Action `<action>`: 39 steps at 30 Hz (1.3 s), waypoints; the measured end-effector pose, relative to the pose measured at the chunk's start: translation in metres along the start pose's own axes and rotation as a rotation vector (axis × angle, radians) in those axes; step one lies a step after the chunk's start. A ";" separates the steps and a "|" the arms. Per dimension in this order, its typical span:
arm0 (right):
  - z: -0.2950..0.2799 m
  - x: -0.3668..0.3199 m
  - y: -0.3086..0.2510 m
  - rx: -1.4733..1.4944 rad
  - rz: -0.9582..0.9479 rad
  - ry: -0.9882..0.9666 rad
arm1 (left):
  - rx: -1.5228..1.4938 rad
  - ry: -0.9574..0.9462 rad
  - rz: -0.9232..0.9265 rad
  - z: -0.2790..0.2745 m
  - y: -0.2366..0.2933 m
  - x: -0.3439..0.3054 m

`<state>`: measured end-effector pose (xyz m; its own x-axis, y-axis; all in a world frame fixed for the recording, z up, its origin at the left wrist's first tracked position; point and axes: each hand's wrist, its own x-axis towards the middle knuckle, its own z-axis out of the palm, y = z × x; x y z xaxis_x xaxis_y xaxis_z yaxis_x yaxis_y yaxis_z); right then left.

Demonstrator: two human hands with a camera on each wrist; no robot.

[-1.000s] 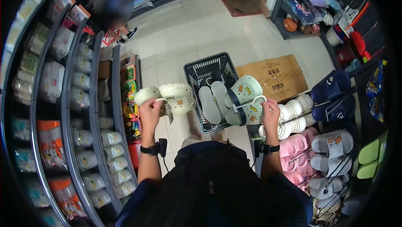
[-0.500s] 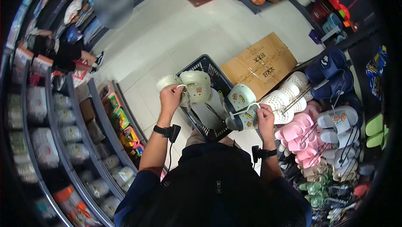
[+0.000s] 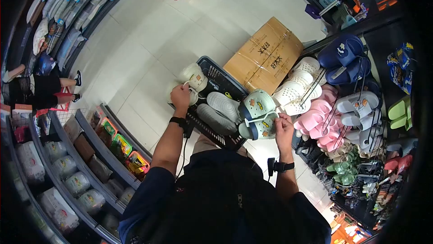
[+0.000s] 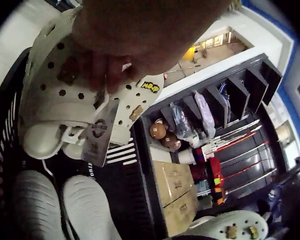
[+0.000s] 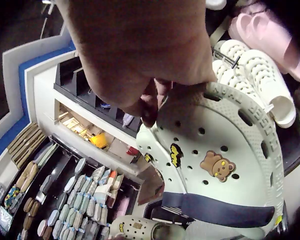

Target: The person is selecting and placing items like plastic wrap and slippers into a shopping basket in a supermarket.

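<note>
Left hand (image 3: 180, 97) is coming in over the left end of the basket (image 3: 221, 76), left of centre in the head view, bringing the cream clogs (image 3: 195, 76) that a second ago were hanging off to its side! Its fingers are curling closed, pinching a white hanger loop, and a tag (image 4: 100, 132) is dangling mid-left in the left wrist view. Over right of centre, the right hand (image 3: 284, 129) is likewise pinching the hanger of the pale green clogs (image 3: 259, 104), which are hanging by the basket's right edge. Grey slippers (image 3: 216, 120) are lying inside. Both pairs are staying in hand, so the handling is looking unfinished.
</note>
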<state>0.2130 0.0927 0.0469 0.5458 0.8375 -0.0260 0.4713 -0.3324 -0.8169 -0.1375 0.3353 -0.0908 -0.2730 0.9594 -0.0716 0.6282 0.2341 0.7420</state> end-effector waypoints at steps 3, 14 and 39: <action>0.008 0.001 -0.014 0.012 0.041 0.009 | -0.048 -0.067 -0.036 0.001 0.004 0.000; 0.099 0.037 -0.049 0.176 0.116 -0.053 | -0.142 -0.087 0.085 0.004 -0.014 -0.002; 0.213 -0.007 0.104 0.071 0.763 -0.432 | -0.050 -0.292 0.071 -0.011 -0.026 0.001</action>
<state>0.1112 0.1446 -0.1607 0.3778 0.4935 -0.7834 0.0330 -0.8528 -0.5213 -0.1625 0.3285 -0.1026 -0.0042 0.9795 -0.2012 0.5998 0.1635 0.7832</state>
